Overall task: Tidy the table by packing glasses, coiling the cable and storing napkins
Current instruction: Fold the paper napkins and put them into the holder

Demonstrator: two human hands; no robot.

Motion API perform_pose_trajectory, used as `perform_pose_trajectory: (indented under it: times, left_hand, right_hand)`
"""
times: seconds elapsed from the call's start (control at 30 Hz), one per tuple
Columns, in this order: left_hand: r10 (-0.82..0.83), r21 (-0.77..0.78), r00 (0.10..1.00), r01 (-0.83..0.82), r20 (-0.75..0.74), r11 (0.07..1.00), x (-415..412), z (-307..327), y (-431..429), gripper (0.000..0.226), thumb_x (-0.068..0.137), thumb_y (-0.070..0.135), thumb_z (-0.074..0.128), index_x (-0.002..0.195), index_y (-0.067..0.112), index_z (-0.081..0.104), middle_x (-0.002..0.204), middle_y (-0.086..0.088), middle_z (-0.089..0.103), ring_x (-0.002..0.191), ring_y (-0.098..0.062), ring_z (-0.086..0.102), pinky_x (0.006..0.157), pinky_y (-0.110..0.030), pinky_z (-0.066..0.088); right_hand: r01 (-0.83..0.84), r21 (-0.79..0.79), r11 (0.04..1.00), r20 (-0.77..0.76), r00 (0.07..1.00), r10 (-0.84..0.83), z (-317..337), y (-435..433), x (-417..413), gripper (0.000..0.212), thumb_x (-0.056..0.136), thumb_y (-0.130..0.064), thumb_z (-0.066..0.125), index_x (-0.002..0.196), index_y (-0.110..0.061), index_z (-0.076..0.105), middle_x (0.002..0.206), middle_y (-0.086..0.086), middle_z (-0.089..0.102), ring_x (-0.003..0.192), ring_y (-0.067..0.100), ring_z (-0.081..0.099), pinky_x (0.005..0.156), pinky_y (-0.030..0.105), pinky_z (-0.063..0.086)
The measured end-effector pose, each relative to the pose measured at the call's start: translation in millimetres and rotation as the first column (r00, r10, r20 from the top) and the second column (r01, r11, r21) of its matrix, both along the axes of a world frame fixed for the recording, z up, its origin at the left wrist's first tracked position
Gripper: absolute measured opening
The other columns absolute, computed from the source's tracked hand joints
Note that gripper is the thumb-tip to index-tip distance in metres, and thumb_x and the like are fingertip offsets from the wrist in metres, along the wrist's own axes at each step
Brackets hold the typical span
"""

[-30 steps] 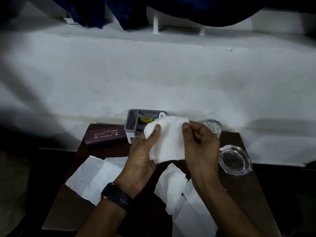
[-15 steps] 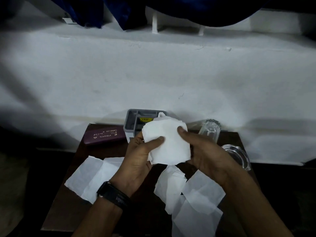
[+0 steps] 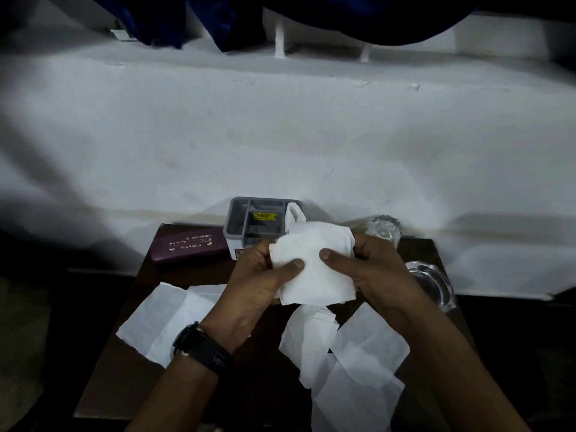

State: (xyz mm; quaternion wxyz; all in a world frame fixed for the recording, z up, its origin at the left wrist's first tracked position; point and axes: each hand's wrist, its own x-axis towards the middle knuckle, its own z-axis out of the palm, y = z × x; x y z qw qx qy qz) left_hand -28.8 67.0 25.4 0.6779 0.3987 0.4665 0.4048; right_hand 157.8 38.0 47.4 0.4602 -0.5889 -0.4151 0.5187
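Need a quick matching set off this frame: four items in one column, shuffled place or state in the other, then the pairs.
Items:
1. maroon case
2. grey organizer
3. folded napkin
4. glass ashtray

Places or states:
A. right edge of the table, lying flat
B. held by both hands, left hand and right hand
C. back left of the table, shut
D. back middle, open-topped, yellow sticker inside

Pairs: 1-C, 2-D, 3-B, 4-A
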Motion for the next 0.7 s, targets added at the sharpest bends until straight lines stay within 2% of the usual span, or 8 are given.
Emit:
perform_pose_trajectory:
  times: [0.13,0.2,0.27,0.33,0.43,0.53,0.63,0.7]
  left_hand:
    - [0.006,0.021,0.999,-0.007,0.047,1.000,-4,2,2,0.020,0.087,-0.012,0.066,0.092,0.007,0.069,0.095,-0.008,0.078,0.087,-0.022,0.074,0.065,-0.030,0.061]
    - [-0.019,0.026,0.996,0.017,0.087,1.000,-5,4,3,0.025,0.088,-0.019,0.058,0.092,0.004,0.068,0.098,-0.008,0.080,0.092,-0.023,0.076,0.068,-0.032,0.063]
    - [0.016,-0.037,0.992,-0.011,0.127,0.999,-4,8,3,0.035,0.091,-0.017,0.050,0.104,0.010,0.069,0.106,-0.007,0.080,0.101,-0.025,0.076,0.073,-0.040,0.063]
    - [0.081,-0.157,0.974,-0.049,0.209,0.986,-3,11,4,0.034,0.097,-0.005,0.047,0.114,0.018,0.065,0.111,-0.008,0.079,0.103,-0.027,0.074,0.071,-0.043,0.063]
    - [0.116,-0.298,0.949,-0.025,0.291,0.954,-4,15,4,0.023,0.102,0.027,0.048,0.109,0.018,0.068,0.118,-0.014,0.075,0.098,-0.031,0.076,0.064,-0.047,0.063]
    - [0.052,-0.312,0.974,0.020,0.219,0.950,-4,15,4,0.049,0.093,0.060,0.054,0.111,0.017,0.070,0.117,-0.012,0.075,0.094,-0.032,0.077,0.062,-0.045,0.062]
    - [0.009,-0.250,0.984,0.036,0.176,0.968,-2,16,-1,0.041,0.077,0.033,0.080,0.114,0.016,0.071,0.127,-0.014,0.071,0.095,-0.028,0.078,0.064,-0.040,0.062]
    - [0.024,-0.202,0.985,0.011,0.169,0.979,-3,12,-3,0.044,0.076,0.009,0.082,0.117,0.015,0.069,0.129,-0.014,0.069,0.097,-0.028,0.077,0.066,-0.037,0.063]
  right_hand:
    - [-0.063,-0.078,0.995,-0.041,0.997,0.059,2,-1,4,0.026,0.085,0.004,0.074,0.102,-0.014,0.081,0.103,0.009,0.080,0.103,0.029,0.075,0.092,0.049,0.060]
    - [-0.024,-0.064,0.998,0.016,1.000,0.025,2,-1,6,0.036,0.083,0.014,0.065,0.089,-0.017,0.083,0.099,0.006,0.081,0.099,0.030,0.075,0.089,0.047,0.060]
    - [0.009,-0.026,1.000,0.050,0.999,-0.008,2,-1,6,0.041,0.082,0.014,0.062,0.081,-0.020,0.084,0.098,0.001,0.081,0.101,0.026,0.075,0.090,0.044,0.059]
    - [0.012,0.061,0.998,0.138,0.990,-0.021,1,-1,5,0.042,0.082,0.014,0.063,0.079,-0.022,0.084,0.096,-0.006,0.081,0.099,0.016,0.075,0.091,0.036,0.060]
    - [0.018,0.145,0.989,0.215,0.975,-0.049,0,1,2,0.047,0.082,0.016,0.062,0.075,-0.025,0.083,0.095,-0.011,0.081,0.098,0.008,0.074,0.087,0.027,0.059]
    - [-0.023,0.188,0.982,0.237,0.971,-0.022,0,2,0,0.058,0.081,0.022,0.060,0.068,-0.031,0.081,0.098,-0.013,0.080,0.097,0.004,0.074,0.083,0.021,0.058]
    - [-0.057,0.225,0.973,0.238,0.971,0.002,1,1,-1,0.057,0.080,0.025,0.061,0.068,-0.028,0.080,0.106,-0.006,0.079,0.101,0.006,0.073,0.083,0.023,0.059]
    - [-0.063,0.235,0.970,0.235,0.972,0.006,2,0,-2,0.052,0.080,0.027,0.059,0.071,-0.019,0.080,0.111,-0.002,0.077,0.106,0.009,0.071,0.081,0.025,0.060]
